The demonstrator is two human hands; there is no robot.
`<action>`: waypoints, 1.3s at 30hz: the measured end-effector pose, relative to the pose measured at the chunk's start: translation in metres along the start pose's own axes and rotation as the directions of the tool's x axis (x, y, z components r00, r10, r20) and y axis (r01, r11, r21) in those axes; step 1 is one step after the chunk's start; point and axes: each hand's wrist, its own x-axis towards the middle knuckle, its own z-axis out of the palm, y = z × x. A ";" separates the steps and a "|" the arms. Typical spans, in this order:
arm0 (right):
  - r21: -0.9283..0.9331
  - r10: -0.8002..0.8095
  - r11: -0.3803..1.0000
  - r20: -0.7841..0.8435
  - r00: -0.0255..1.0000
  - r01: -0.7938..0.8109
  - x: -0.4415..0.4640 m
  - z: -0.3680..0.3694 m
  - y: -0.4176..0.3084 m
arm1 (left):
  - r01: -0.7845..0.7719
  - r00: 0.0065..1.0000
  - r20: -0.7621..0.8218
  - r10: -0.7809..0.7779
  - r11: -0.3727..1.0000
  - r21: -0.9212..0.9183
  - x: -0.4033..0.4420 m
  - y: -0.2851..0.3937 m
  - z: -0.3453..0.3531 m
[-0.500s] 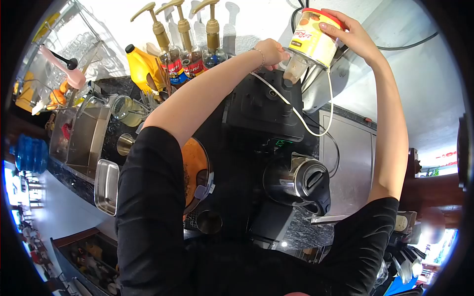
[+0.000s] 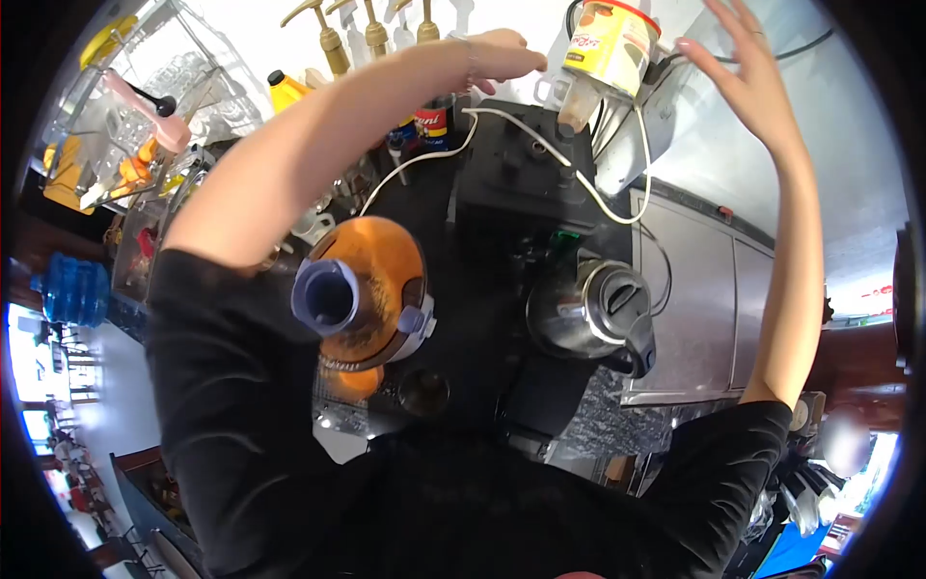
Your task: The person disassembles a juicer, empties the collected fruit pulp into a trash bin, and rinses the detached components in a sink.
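A yellow tin with a red rim (image 2: 608,46) stands at the back, with a clear plastic jug or cup (image 2: 579,104) just below it in view. To the right of the tin, my right hand (image 2: 741,72) is raised with its fingers spread, apart from it and holding nothing. My left hand (image 2: 500,58) is left of the tin, fingers stretched out and nothing visible in them. Behind and under that forearm are syrup bottles with gold pumps (image 2: 374,34), partly hidden. A white cord (image 2: 569,164) runs across the black machine (image 2: 526,159) in front of the tin.
An orange juicer with a purple-grey feed tube (image 2: 371,280) is on the left of the black counter. Right of it stands an electric kettle (image 2: 593,304). A wire rack (image 2: 183,68) holds utensils at far left, and a steel panel (image 2: 680,309) is at right.
My right hand has let go of the tin and moved right. My left hand has drawn back left and opened. The juicer shows more as my left arm shifted away.
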 end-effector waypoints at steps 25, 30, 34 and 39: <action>0.196 0.708 0.678 -0.432 0.558 -0.708 -0.376 0.070 -0.274 | -0.013 0.696 -0.715 -0.068 0.994 -0.108 -0.450 -0.210 -0.058; 0.399 0.815 0.538 -0.022 0.579 -0.742 -0.351 0.109 -0.347 | 0.089 0.800 -0.574 -0.173 0.981 -0.173 -0.455 -0.270 -0.014; 0.344 0.688 0.659 0.084 0.721 -0.669 -0.343 0.138 -0.384 | -0.051 0.914 -0.403 0.047 0.999 0.001 -0.445 -0.303 0.034; 0.389 0.744 0.544 0.185 0.642 -0.743 -0.356 0.161 -0.398 | -0.080 0.933 -0.312 0.176 0.951 0.298 -0.442 -0.359 0.093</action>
